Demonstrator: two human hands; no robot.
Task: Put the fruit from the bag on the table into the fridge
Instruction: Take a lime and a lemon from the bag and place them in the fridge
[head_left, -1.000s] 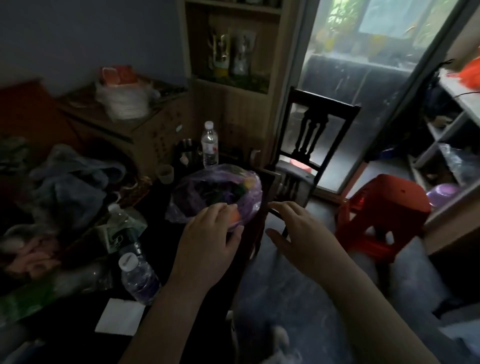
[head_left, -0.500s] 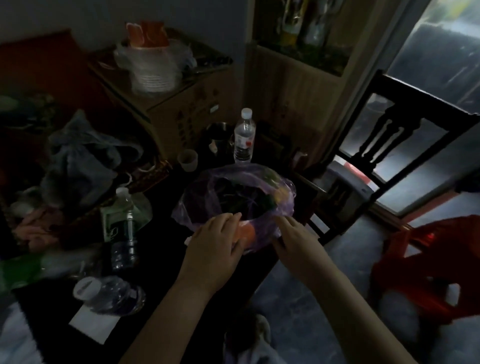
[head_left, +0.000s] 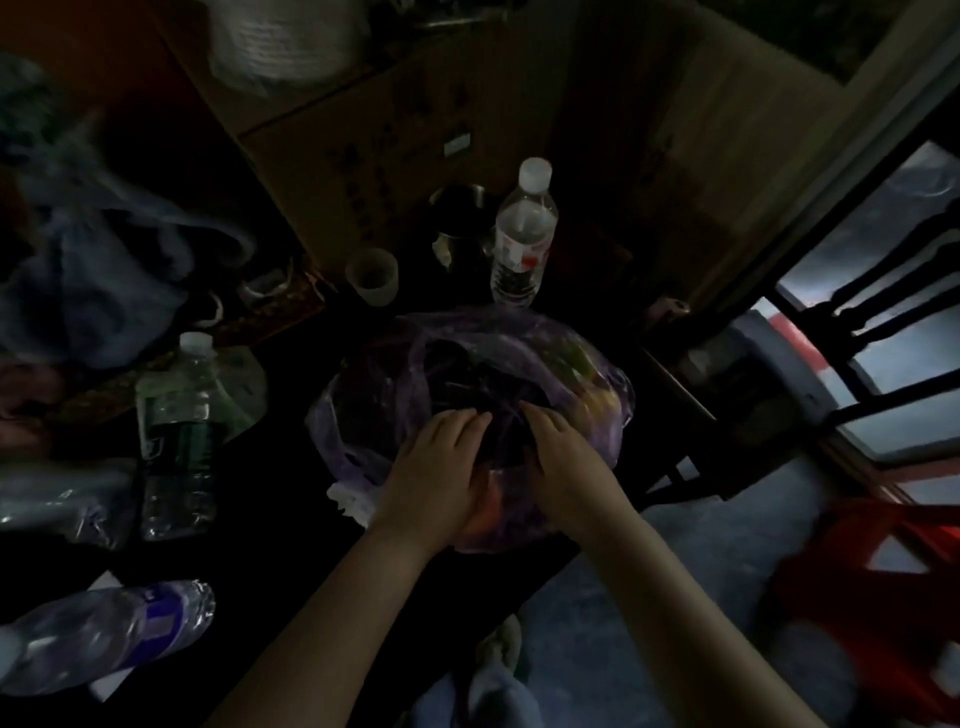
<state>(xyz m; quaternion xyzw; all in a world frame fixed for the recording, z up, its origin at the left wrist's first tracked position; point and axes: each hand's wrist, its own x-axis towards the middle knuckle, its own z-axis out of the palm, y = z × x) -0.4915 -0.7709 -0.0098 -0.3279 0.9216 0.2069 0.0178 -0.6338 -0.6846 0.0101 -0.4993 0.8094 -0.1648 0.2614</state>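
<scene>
My left hand (head_left: 436, 467), right hand (head_left: 569, 465) flat on bag (head_left: 566, 353), fingers straight at its mouth. Fruit (head_left: 491, 506) under palms. Bottle (head_left: 522, 234), cup (head_left: 371, 275) beyond fingertips.

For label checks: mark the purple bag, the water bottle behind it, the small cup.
Purple bag (head_left: 358, 415), head view, left wall.
Water bottle (head_left: 522, 249) behind it, head view, label.
Small cup (head_left: 373, 285), head view, front wall.

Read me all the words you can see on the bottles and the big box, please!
No text here can be read.
Cardboard box: dark printed characters, too blurred to read.
Upright bottle: red and white label, too blurred.
Green-label bottle: too dark and blurred.
Lying bottle: purple label, blurred.
</scene>
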